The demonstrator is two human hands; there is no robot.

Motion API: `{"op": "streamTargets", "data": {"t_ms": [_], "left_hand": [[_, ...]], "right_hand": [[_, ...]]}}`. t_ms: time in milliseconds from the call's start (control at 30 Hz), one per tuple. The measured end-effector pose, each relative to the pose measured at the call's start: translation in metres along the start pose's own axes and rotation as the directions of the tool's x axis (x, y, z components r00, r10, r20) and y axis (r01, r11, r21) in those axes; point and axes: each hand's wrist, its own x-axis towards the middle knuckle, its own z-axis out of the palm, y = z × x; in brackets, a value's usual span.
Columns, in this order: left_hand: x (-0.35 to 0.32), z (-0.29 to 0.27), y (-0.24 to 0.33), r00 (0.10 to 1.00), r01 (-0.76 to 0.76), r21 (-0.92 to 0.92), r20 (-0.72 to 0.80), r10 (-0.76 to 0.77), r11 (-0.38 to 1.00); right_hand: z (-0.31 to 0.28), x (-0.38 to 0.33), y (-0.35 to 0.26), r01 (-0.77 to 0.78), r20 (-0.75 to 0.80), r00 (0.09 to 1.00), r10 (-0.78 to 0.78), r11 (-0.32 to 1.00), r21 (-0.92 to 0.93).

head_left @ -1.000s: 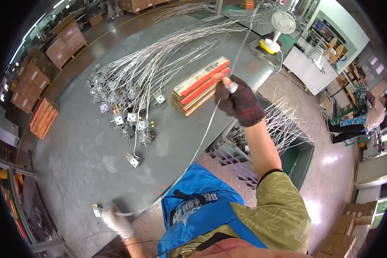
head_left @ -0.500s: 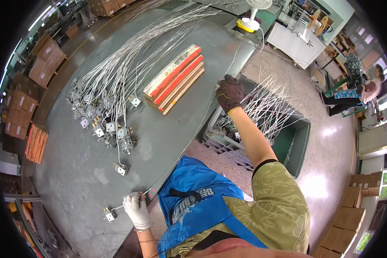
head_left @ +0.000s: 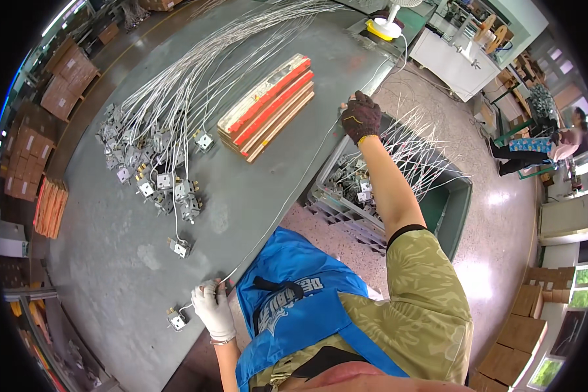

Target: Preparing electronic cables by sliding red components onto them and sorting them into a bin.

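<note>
Grey table [head_left: 111, 274], thin wire [head_left: 287, 196]; gloved hands

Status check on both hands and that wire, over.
Left hand pinching wire near its metal end piece. Right hand gripping the far end at the table edge. Wire stretched taut between them; nothing across it.

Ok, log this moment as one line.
left hand: pinching wire near metal part | right hand: gripping wire's far end | wire: stretched over table
</note>
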Motion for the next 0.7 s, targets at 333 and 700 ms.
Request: {"op": "streamTargets", "data": {"t_ms": [333, 700], "left_hand": [[-0.018, -0.022, 0.006, 0.984, 0.177, 0.031, 0.005, -0.177, 0.984], [-0.026, -0.015, -0.005, 0.979, 0.202, 0.006, 0.000, -0.202, 0.979]], "right_hand": [[0.007, 0.019, -0.014, 0.089, 0.209, 0.972, -0.108, 0.991, 0.100], [0.018, 0.017, 0.008, 0.125, 0.229, 0.966, -0.123, 0.992, 0.007]]}}
